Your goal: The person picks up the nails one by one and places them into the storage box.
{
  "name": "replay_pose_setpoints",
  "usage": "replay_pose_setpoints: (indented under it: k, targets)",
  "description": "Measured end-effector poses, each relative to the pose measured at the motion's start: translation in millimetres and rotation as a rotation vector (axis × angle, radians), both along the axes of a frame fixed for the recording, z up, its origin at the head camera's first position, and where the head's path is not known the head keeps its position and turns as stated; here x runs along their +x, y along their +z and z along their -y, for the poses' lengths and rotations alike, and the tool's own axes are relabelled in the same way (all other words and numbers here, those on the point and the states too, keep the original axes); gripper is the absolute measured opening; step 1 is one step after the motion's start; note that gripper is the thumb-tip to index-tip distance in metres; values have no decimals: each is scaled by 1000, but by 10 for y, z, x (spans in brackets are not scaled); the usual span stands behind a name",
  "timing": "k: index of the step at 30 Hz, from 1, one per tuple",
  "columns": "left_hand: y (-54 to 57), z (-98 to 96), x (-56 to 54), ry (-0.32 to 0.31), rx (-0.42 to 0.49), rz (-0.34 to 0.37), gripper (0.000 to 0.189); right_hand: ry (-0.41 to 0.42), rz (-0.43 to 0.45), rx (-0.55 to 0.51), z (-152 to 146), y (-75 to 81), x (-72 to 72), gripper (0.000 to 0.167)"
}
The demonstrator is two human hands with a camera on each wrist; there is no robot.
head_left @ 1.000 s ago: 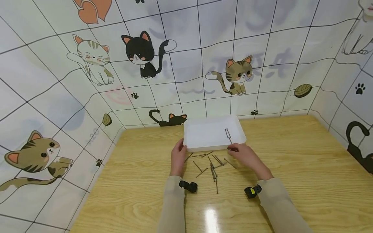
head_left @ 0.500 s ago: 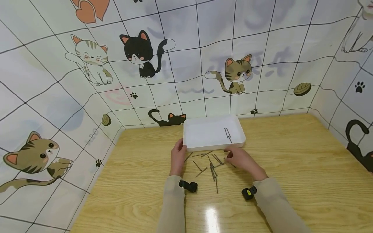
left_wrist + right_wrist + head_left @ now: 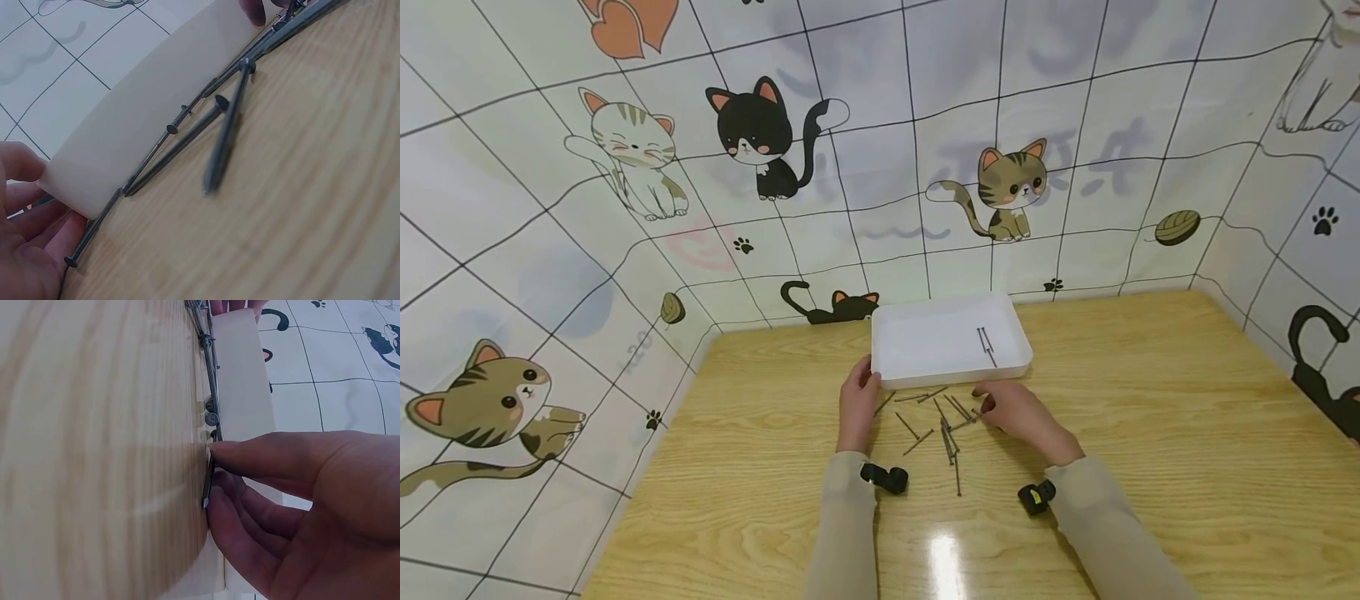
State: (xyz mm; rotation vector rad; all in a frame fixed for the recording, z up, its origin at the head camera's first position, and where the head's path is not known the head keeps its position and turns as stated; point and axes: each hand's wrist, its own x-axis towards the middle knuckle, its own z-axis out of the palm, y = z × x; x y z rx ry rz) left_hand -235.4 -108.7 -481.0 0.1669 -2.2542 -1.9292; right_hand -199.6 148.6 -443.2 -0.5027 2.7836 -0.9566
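My left hand (image 3: 858, 408) holds the front left corner of a shallow white tray (image 3: 951, 382), its thumb and fingers on either side of that corner. Steel nails (image 3: 948, 442) lie loosely scattered on the table in front of the tray. At the right side of this pile, my right hand (image 3: 1022, 418) is low against the tabletop. Up close in the right wrist view, its thumb and fingertips pinch one nail (image 3: 208, 484) lying by the tray wall. Several more nails (image 3: 985, 340) rest inside the tray, toward its right side.
The wooden table (image 3: 760, 500) meets a wall (image 3: 880, 167) printed with cartoon cats and grid lines, right behind the tray. A wrist camera (image 3: 1036, 497) sits on each sleeve. One nail (image 3: 94, 228) lies close beside the left fingers.
My right hand has come away from the tray's front edge, moving left and down to a nail on the table. The left hand stays at the tray corner.
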Motion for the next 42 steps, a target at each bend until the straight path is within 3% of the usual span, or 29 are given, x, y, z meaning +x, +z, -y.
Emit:
replay_pose_setpoints:
  k: [12, 32, 42]
  targets:
    - [26, -4, 22, -3, -7, -1, 41, -44, -124, 142, 69, 79, 72, 17]
    - [16, -3, 30, -15, -8, -7, 42, -91, -25, 169, 27, 86, 90, 10]
    - [-46, 4, -10, -2, -15, -16, 41, -103, -46, 142, -88, 78, 59, 23]
